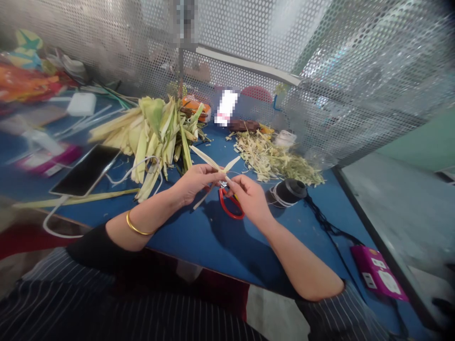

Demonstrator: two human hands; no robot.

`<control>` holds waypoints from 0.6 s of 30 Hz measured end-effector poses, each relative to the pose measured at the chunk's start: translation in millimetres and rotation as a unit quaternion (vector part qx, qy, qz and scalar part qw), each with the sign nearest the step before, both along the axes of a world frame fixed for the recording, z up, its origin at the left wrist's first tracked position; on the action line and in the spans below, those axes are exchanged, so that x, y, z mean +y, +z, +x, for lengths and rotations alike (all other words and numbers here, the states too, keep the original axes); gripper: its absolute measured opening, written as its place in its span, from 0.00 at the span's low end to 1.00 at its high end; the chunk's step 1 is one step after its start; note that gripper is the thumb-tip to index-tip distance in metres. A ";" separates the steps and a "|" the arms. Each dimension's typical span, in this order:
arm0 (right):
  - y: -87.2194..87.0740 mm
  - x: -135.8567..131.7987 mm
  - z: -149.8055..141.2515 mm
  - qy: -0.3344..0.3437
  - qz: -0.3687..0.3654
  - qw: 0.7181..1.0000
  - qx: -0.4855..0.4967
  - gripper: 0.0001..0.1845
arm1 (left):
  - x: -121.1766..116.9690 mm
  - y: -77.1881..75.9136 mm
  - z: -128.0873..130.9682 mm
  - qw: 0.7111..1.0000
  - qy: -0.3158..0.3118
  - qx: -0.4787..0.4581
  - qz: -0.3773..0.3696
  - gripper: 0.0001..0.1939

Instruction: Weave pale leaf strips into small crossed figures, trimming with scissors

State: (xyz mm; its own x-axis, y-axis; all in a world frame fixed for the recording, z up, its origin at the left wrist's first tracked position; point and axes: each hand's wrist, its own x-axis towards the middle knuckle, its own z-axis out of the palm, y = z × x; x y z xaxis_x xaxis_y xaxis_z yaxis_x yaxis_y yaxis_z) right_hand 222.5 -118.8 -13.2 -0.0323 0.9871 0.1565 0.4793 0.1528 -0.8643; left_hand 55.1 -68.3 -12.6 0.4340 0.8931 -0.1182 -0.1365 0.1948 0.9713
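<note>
While the left hand [195,182] and right hand [249,195] pinch pale crossed strips [218,167], a magenta packet [378,272] shows white labels [389,282] — too blurred to read

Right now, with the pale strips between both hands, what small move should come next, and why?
Perhaps firm up the pinch where the pale strips meet: the left hand and right hand both grip close to that point, while the upper ends splay out free and might slip.

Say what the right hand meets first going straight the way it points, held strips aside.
Likely the left hand, just ahead of the right hand at the pale husk strips; depth leaves any gap between the hands unclear.
</note>
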 end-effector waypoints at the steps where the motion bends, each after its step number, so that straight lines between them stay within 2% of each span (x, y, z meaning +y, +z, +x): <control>1: -1.3 -1.0 -1.8 0.001 -0.002 1.000 0.006 0.14 | -1.2 -1.1 1.9 1.000 0.014 0.006 0.010 0.11; 7: -2.2 -7.6 -4.3 0.019 0.004 0.999 -0.038 0.13 | -2.1 -10.8 11.8 0.995 0.080 0.006 0.055 0.08; 9: 0.6 -7.8 -1.9 0.030 0.007 0.999 -0.043 0.13 | 0.0 -12.8 11.7 0.995 0.084 0.006 0.053 0.07; 12: 4.0 -3.8 3.6 0.034 -0.012 0.999 -0.025 0.15 | 2.6 -13.1 9.1 0.998 0.057 -0.008 0.031 0.08; 15: 2.2 4.2 8.8 -0.002 -0.059 0.995 0.085 0.15 | 1.8 -9.6 6.1 1.000 0.002 -0.018 -0.004 0.08; 18: -3.4 10.2 9.9 -0.038 -0.092 0.961 0.257 0.14 | -2.8 -3.8 4.8 0.999 -0.045 -0.008 -0.027 0.13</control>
